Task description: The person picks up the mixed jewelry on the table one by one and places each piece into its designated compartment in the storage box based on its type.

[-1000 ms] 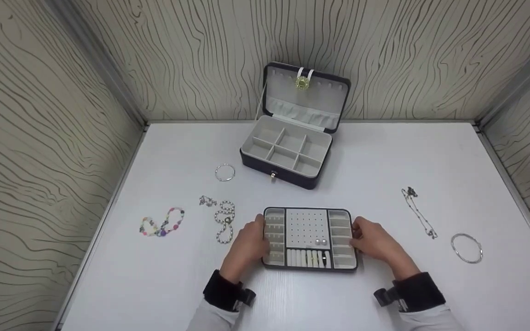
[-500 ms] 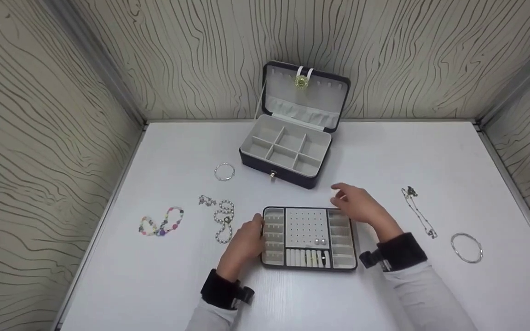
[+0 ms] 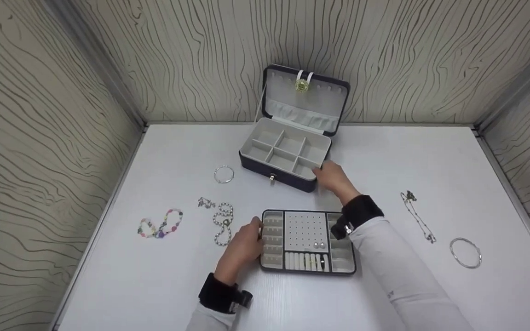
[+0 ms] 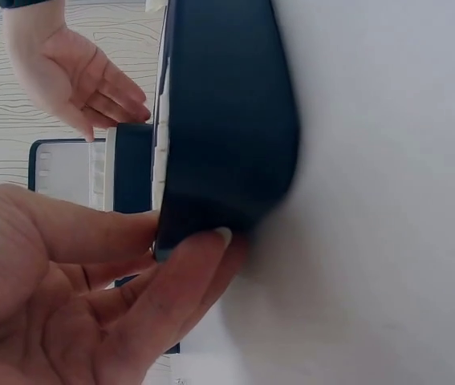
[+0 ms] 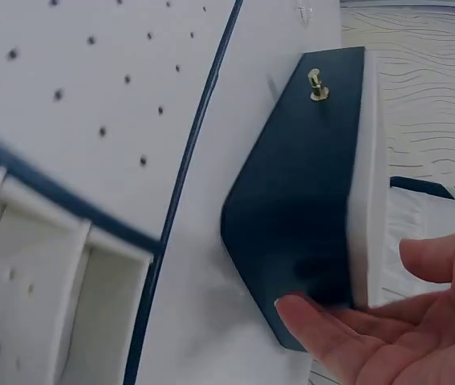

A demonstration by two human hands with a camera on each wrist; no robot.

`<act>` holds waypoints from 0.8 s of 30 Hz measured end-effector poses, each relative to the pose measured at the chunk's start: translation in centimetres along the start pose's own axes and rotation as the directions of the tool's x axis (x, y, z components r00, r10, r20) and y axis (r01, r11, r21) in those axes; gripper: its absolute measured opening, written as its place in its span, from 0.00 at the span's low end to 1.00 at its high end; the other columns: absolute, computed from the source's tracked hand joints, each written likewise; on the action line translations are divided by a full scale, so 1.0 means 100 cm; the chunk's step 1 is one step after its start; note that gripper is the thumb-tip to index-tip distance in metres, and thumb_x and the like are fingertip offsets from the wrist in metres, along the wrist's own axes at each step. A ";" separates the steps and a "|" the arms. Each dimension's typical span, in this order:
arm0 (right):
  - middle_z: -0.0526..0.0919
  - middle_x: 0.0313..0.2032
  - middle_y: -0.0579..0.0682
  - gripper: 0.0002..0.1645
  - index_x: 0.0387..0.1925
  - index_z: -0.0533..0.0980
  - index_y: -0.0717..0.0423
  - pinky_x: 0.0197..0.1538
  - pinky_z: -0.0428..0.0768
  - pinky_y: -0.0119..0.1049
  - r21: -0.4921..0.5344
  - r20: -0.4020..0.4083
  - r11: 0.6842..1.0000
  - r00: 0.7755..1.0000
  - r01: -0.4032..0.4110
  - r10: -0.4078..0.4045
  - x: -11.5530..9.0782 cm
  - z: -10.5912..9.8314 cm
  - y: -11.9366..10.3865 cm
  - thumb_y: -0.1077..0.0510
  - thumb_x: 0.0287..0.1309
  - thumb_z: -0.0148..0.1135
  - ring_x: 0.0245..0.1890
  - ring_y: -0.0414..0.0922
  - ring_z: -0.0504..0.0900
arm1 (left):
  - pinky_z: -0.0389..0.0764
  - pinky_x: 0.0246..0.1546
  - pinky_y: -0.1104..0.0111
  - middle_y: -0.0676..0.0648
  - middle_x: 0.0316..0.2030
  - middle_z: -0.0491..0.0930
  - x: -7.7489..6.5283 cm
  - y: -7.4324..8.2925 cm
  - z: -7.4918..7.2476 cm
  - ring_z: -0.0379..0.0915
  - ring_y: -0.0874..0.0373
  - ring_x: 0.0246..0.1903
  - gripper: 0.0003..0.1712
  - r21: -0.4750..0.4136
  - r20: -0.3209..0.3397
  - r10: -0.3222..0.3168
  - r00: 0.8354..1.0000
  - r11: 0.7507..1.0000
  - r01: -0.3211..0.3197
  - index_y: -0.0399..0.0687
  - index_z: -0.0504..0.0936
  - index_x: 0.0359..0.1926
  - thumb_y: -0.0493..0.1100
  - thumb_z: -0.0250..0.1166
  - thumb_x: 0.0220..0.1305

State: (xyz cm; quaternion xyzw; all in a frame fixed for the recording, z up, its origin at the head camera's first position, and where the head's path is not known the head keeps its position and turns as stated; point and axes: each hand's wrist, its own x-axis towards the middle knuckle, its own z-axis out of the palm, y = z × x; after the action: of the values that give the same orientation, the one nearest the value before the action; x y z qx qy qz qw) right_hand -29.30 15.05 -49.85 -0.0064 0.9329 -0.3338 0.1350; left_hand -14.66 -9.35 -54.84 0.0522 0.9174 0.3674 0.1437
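1. Layout: jewellery tray (image 3: 305, 230) lies on the surface (image 3: 127, 285), apparently flat. Jewellery box (image 3: 256, 164) stands at 12 o'clock from it, lid (image 3: 279, 99) raised.
2. Left grip (image 3: 244, 242): closed on the tray's edge at 9 o'clock, thumb at the rim, fingers against the outer wall.
3. Right grip (image 3: 334, 177): thumb well parted from the fingers, which lie along the box's side at about 4 o'clock; nothing pinched. Contact pressure cannot be told.
4. Risk, box: a push from that one corner would probably swivel it rather than shift it straight. Cause: no hold on the opposite side.
5. Risk, lid: a jolt might drop it or set the brooch (image 3: 302, 85) swinging; it hangs from two white straps.
6. Risk, tray: the right wrist camera (image 3: 340, 228) sits over the compartments at 3 o'clock and could knock a divider if the arm dips. Clearance not readable.
7. Risk, contents: lifting by the left grip alone would likely tilt the tray; pearl studs (image 3: 316, 245) and rings (image 3: 323, 264) might loosen.
8. Risk, sideways: sliding the tray toward 10 o'clock could snag the bead necklace (image 3: 223, 218).
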 end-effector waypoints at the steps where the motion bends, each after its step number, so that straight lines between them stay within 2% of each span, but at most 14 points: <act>1: 0.78 0.41 0.68 0.24 0.50 0.71 0.77 0.37 0.76 0.44 -0.008 -0.011 1.000 1.000 -0.005 0.005 0.003 0.003 -0.001 0.56 0.72 0.46 0.33 0.54 0.75 | 0.78 0.32 0.58 0.47 0.31 0.77 0.000 -0.001 0.000 0.74 0.54 0.30 0.15 -0.003 0.001 0.001 1.000 1.000 -0.001 0.40 0.72 0.50 0.30 0.61 0.61; 6: 0.74 0.50 0.76 0.29 0.60 0.58 0.84 0.46 0.77 0.50 -0.019 -0.023 0.999 0.999 -0.025 0.025 0.014 0.010 -0.002 0.60 0.71 0.45 0.44 0.61 0.77 | 0.77 0.32 0.58 0.47 0.31 0.77 0.000 -0.001 0.000 0.74 0.54 0.30 0.16 -0.004 -0.007 -0.006 1.000 1.000 0.006 0.39 0.73 0.52 0.31 0.61 0.62; 10: 0.71 0.54 0.77 0.33 0.67 0.46 0.81 0.49 0.76 0.50 0.056 -0.004 0.997 0.999 -0.043 0.043 0.019 0.012 0.003 0.63 0.71 0.41 0.49 0.63 0.75 | 0.77 0.32 0.58 0.48 0.30 0.77 0.000 -0.002 0.001 0.74 0.54 0.30 0.17 0.010 -0.015 -0.005 1.000 1.000 0.005 0.39 0.73 0.52 0.32 0.61 0.62; 14: 0.70 0.54 0.78 0.32 0.67 0.45 0.80 0.49 0.76 0.51 0.078 0.000 0.996 1.000 -0.031 0.031 0.019 0.012 0.007 0.65 0.68 0.38 0.50 0.64 0.75 | 0.77 0.31 0.58 0.48 0.29 0.76 0.000 -0.001 0.002 0.73 0.55 0.29 0.16 0.022 -0.019 -0.009 1.000 1.000 0.009 0.40 0.73 0.51 0.32 0.61 0.62; 20: 0.69 0.52 0.82 0.33 0.65 0.44 0.84 0.52 0.75 0.55 0.002 -0.007 1.000 1.000 -0.009 0.009 0.018 0.004 0.018 0.68 0.64 0.36 0.50 0.67 0.75 | 0.78 0.33 0.58 0.47 0.31 0.78 0.002 0.000 0.002 0.75 0.55 0.30 0.16 0.033 -0.014 -0.001 1.000 0.999 0.002 0.41 0.73 0.51 0.32 0.60 0.62; 24: 0.69 0.52 0.81 0.30 0.65 0.48 0.82 0.46 0.80 0.53 0.017 0.026 0.999 0.999 0.031 -0.031 0.012 -0.004 0.027 0.68 0.65 0.37 0.48 0.67 0.77 | 0.78 0.33 0.58 0.46 0.32 0.79 0.003 0.001 0.003 0.76 0.54 0.31 0.17 0.041 -0.017 0.010 1.000 0.999 -0.009 0.39 0.73 0.53 0.32 0.61 0.63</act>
State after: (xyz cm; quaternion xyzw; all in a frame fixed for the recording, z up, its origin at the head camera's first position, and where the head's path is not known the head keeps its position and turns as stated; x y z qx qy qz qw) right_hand -30.34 17.31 -51.56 -0.0242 0.9281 -0.3435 0.1419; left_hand -14.86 -9.01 -55.03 0.0564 0.9256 0.3499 0.1329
